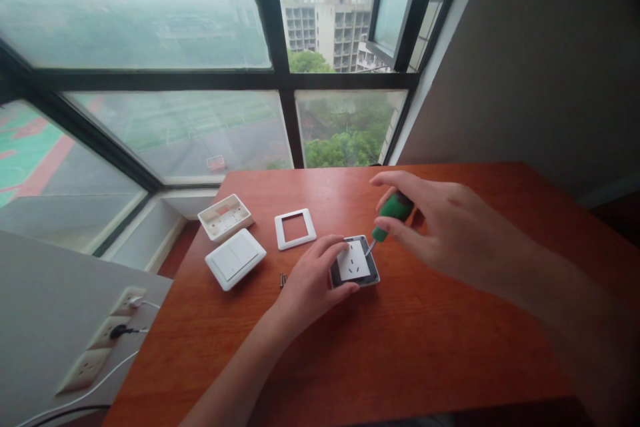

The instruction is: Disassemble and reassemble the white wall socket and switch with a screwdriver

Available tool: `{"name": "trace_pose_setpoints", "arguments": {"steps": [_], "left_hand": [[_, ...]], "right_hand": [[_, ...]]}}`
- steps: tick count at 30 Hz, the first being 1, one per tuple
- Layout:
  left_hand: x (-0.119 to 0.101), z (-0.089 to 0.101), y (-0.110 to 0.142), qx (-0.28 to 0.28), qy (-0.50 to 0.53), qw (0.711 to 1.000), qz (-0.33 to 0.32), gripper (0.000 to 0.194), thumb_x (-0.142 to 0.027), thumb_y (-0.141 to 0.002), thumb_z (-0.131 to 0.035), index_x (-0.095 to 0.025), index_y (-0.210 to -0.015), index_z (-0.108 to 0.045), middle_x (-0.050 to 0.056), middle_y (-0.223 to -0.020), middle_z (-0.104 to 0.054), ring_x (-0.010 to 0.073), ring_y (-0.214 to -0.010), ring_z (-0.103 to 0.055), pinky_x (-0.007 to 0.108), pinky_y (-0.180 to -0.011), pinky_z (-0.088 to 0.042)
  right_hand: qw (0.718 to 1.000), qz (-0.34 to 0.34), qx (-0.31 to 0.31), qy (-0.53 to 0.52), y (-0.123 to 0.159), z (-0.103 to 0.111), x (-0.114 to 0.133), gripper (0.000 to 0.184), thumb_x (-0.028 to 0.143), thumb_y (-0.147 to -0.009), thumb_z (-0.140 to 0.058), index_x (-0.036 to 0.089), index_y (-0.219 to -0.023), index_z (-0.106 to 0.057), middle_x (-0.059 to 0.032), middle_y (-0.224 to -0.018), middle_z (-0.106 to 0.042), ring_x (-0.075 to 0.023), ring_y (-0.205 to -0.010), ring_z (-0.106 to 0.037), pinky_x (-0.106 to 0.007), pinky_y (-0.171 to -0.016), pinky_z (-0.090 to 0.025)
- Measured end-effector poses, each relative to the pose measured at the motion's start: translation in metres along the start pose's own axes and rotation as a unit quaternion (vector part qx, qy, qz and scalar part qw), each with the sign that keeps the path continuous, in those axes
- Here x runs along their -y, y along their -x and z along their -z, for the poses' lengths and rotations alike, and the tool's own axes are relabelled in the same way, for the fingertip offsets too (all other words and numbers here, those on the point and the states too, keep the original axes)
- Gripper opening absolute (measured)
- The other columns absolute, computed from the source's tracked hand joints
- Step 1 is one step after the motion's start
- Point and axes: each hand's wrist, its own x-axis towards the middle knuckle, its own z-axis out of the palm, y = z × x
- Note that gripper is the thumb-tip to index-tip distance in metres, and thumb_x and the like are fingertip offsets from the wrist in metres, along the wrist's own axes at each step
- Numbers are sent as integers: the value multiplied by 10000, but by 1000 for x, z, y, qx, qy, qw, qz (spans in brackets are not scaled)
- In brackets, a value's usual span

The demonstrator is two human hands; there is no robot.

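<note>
A wall socket (354, 264) with a white face and dark surround lies on the wooden table. My left hand (315, 275) grips it from the left side, fingers over its top edge and thumb at the near edge. In my right hand (425, 213) is a green-handled screwdriver (395, 208), held between thumb and fingers with the index finger raised. Its shaft slants down to the right edge of the socket's face; I cannot make out the screw under the tip. Several small screws (283, 279) lie just left of my left hand.
To the left on the table (410, 347) are a white square frame (295, 229), a white wall switch (235, 259) and an open white mounting box (225, 217) near the edge. Windows rise behind. Wall outlets (107, 331) with plugged-in cables are at lower left.
</note>
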Motion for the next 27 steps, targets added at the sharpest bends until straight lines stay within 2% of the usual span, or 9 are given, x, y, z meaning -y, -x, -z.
{"name": "trace_pose_setpoints", "arguments": {"steps": [5, 7, 11, 13, 16, 18, 23, 25, 27], "left_hand": [[1, -1, 0, -4, -1, 1000, 3, 564, -255, -730, -797, -251, -1241, -559, 75, -1363, -537, 276, -1228, -537, 407, -1035, -458], [1, -1, 0, -3, 1, 1000, 2, 574, -255, -729, -797, -253, -1249, -554, 75, -1362, -537, 274, -1229, -537, 405, -1036, -457], [1, -1, 0, -5, 8, 1000, -4, 574, -254, -730, -796, -251, -1251, -555, 81, -1344, -549, 272, -1215, -548, 402, -1034, -460], [1, -1, 0, -7, 10, 1000, -4, 571, -252, -733, -793, -251, -1252, -556, 83, -1344, -550, 275, -1217, -546, 409, -1036, -458], [1, -1, 0, -8, 10, 1000, -4, 580, -241, -730, -794, -252, -1256, -550, 80, -1352, -544, 275, -1228, -537, 413, -1042, -454], [1, -1, 0, -6, 7, 1000, -4, 586, -237, -728, -796, -251, -1258, -545, 77, -1360, -537, 272, -1234, -532, 410, -1046, -451], [1, -1, 0, -5, 11, 1000, -7, 584, -234, -727, -796, -247, -1255, -548, 83, -1352, -543, 274, -1231, -534, 414, -1049, -448], [1, -1, 0, -7, 11, 1000, -4, 580, -234, -728, -795, -250, -1254, -552, 83, -1347, -545, 276, -1231, -535, 419, -1047, -449], [1, -1, 0, -8, 10, 1000, -4, 577, -239, -729, -794, -252, -1253, -553, 83, -1348, -543, 278, -1235, -531, 422, -1048, -449]], "right_hand": [[977, -58, -50, 197, -5, -8, 5, 452, 568, -888, -509, 194, -1106, -638, -81, -784, -736, -282, -642, -678, -309, -494, -366], [984, -55, -42, 165, -5, -5, 5, 406, 503, -909, -487, 188, -1122, -632, -90, -874, -746, -277, -696, -691, -323, -535, -417], [999, 29, 10, -9, -2, 3, 2, 406, 226, -875, -501, 189, -1275, -556, -77, -1162, -706, -220, -957, -684, -305, -767, -494], [999, 37, 20, -8, -2, 2, 2, 416, 268, -887, -530, 214, -1299, -547, -61, -1088, -731, -221, -920, -693, -298, -720, -496], [991, -32, -20, 129, -4, -4, 4, 430, 476, -898, -532, 193, -1213, -606, -82, -857, -746, -282, -723, -700, -331, -567, -454], [982, -65, -36, 174, -4, -6, 6, 448, 499, -905, -499, 156, -1170, -614, -107, -843, -737, -307, -695, -695, -348, -547, -444], [998, 60, 13, -32, -5, -3, 1, 413, 209, -883, -502, 166, -1294, -523, -88, -1175, -693, -211, -1005, -672, -298, -816, -487], [999, 43, 2, -7, -6, -5, 0, 382, 282, -898, -535, 176, -1265, -554, -81, -1086, -727, -220, -907, -694, -303, -748, -492], [995, -20, -36, 90, -8, -8, 1, 415, 438, -895, -556, 169, -1208, -599, -87, -904, -750, -262, -753, -698, -328, -624, -471]]}}
